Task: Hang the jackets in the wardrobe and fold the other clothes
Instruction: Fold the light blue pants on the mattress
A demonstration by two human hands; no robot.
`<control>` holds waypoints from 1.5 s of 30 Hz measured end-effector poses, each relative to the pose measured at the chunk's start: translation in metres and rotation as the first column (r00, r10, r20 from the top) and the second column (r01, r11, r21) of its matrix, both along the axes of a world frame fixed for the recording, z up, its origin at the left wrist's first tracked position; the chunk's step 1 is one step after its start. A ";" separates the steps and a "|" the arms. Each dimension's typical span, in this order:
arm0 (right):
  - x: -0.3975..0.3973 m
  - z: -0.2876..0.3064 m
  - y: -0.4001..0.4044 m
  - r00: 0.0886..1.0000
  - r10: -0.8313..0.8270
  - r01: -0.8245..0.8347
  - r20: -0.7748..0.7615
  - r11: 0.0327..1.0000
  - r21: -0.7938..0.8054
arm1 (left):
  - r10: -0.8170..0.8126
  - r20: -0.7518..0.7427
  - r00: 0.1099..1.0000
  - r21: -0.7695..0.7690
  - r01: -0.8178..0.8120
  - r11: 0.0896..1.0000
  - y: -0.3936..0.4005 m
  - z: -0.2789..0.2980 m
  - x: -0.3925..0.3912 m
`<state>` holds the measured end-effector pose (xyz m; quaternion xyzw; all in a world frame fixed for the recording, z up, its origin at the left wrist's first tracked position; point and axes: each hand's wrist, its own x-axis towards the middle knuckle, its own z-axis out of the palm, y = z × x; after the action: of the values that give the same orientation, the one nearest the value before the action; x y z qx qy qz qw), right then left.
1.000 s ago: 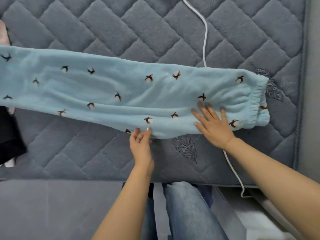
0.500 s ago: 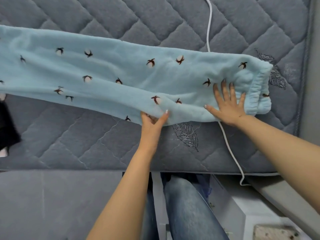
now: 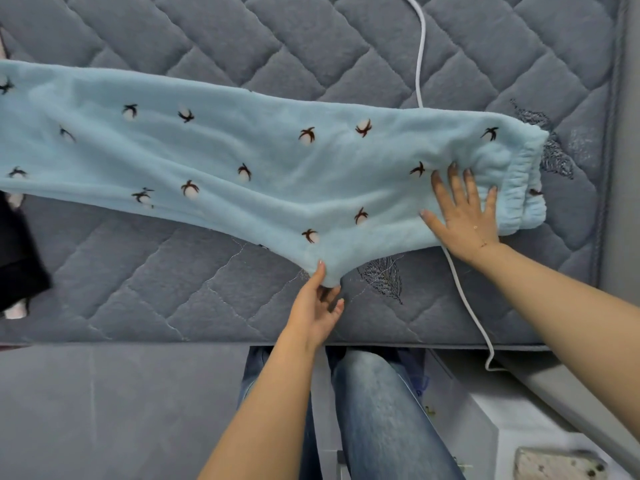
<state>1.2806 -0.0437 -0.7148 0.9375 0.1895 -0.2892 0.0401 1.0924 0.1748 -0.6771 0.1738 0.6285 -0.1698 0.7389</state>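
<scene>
Tugged nearer, fuzzy blue fleece trousers [image 3: 221,168] peak in left hand [image 3: 317,306] pinch grip — right hand [image 3: 462,211] flat

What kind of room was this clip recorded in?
Most likely a bedroom: fleece pyjama trousers lie spread on a quilted grey mattress, with a white charging cable trailing across it.

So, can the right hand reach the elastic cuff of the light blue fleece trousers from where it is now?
Probably yes. The right hand lies flat on the light blue fleece trousers, right beside the elastic cuff, and nothing lies between them.
</scene>
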 end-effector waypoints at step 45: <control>-0.128 0.036 0.302 0.978 0.189 -0.209 0.089 0.865 0.456 | 0.200 0.170 0.965 0.668 -0.262 0.696 0.360 -0.014 0.004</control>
<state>1.1526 0.2586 -0.6785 0.9011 0.3476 -0.2108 -0.1509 1.0967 0.5352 -0.6910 0.3606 0.6316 0.1759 0.6634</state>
